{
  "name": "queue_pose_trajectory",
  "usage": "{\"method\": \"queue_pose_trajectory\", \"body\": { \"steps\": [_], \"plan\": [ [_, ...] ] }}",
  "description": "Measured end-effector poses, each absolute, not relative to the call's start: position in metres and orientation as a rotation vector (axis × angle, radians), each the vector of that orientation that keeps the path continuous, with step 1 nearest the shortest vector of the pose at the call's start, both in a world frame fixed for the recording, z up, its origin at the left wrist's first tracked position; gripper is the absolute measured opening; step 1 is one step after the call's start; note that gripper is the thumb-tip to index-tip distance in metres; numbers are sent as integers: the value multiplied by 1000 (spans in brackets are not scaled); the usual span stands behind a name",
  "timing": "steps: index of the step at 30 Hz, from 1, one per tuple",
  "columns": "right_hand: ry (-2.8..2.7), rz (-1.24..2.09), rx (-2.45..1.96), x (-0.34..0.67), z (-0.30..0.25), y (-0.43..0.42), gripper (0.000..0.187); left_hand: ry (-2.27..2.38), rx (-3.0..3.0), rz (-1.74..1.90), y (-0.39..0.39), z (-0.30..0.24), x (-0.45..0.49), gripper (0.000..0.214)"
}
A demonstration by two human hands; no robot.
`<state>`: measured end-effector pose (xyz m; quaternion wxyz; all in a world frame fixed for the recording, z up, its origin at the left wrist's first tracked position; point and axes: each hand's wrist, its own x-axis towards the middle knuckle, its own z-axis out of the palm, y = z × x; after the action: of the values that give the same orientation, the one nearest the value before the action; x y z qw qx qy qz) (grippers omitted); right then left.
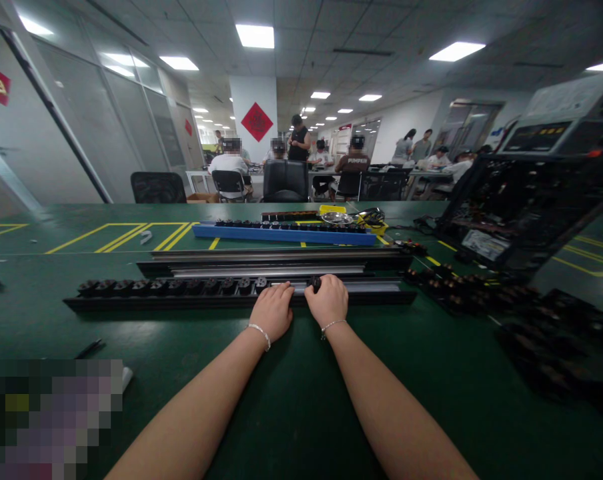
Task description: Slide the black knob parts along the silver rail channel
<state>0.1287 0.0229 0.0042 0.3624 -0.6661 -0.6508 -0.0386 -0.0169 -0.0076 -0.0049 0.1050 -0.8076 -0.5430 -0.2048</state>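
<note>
Open-plan workroom, ceiling lights (pixel 254 37) on, co-workers (pixel 299 141) sitting and standing around far tables. Green tabletop (pixel 191 380) is filling the foreground, yellow tape lines (pixel 76 239) marking its far side. Dark open-sided machine (pixel 526 200) is standing at far right, a heap of dark loose parts (pixel 451 287) lying near it; detail there too dark to sort.

Blue rail (pixel 281 235) is lying across the far side, dark pieces lining it. Nearer, more black rails (pixel 261 257) are lying parallel. Closest is the front black rail (pixel 181 305), running crosswise just ahead of the wearer; that's the one being worked.

Progress, judging by the layout: a row of round black parts (pixel 158 287) is filling the left half and a bit more, from the left end up to the left hand (pixel 273 308). Right-hand stretch is showing pale channel, so probably a good third left to fill.

Left hand is resting over the rail just right of the row, fingers together and bent; can't tell if it's holding anything. Right hand (pixel 330 299) is pinching one small black part (pixel 315 284) at the rail, thumb and fingers nearly closed around it. Can't tell whether that one is seated.
</note>
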Motion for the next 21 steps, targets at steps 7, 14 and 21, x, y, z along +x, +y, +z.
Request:
{"method": "queue_pose_trajectory", "body": {
  "steps": [7,14,21],
  "plan": [
    [-1839,-80,-1699,149,10,23,26,-1597,-2362,-601,-8,-5,-16,45],
    [-1791,-83,-1676,152,4,24,30,-1583,-2363,-603,-7,-7,-17,46],
    [-1775,-82,-1646,152,2,25,29,-1599,-2353,-608,-8,-4,-17,43]
  ]
}}
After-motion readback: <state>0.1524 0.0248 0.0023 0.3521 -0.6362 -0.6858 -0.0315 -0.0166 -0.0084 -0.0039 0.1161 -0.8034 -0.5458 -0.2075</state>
